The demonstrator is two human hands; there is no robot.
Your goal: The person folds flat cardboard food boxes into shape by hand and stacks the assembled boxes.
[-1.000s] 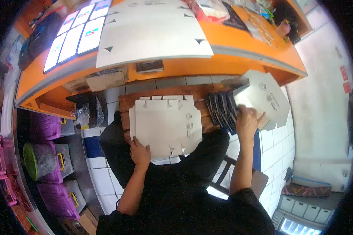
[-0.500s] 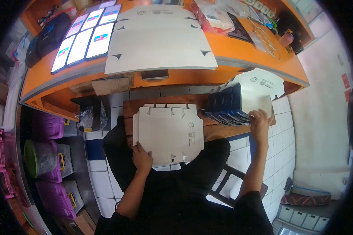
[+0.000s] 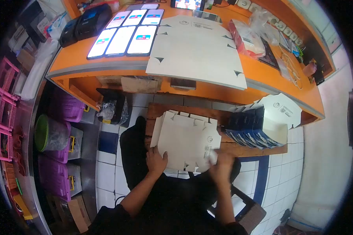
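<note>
A stack of flat white die-cut box blanks (image 3: pixel 188 143), with notched edges and small print, lies in front of me, partly over my lap and the wooden bench. My left hand (image 3: pixel 157 162) rests on its lower left edge, thumb and fingers apart. At the lower right edge of the stack is my right hand (image 3: pixel 222 168), smeared by motion, so its fingers and any hold are unclear. To the right on the bench, folded paper boxes (image 3: pixel 245 127), blue outside and white inside, are nested in a row.
More flat white blanks (image 3: pixel 196 53) lie on the orange desk (image 3: pixel 76 64) ahead. Several lit phones (image 3: pixel 139 39) stand left of them, with a plastic-wrapped packet (image 3: pixel 247 39) to the right. Purple bins (image 3: pixel 55 178) line the left side. A dark stool (image 3: pixel 245 211) is at lower right.
My right hand has left the nested boxes and come back to the right edge of the flat blanks. My left hand stays at the stack's left edge. The view has shifted.
</note>
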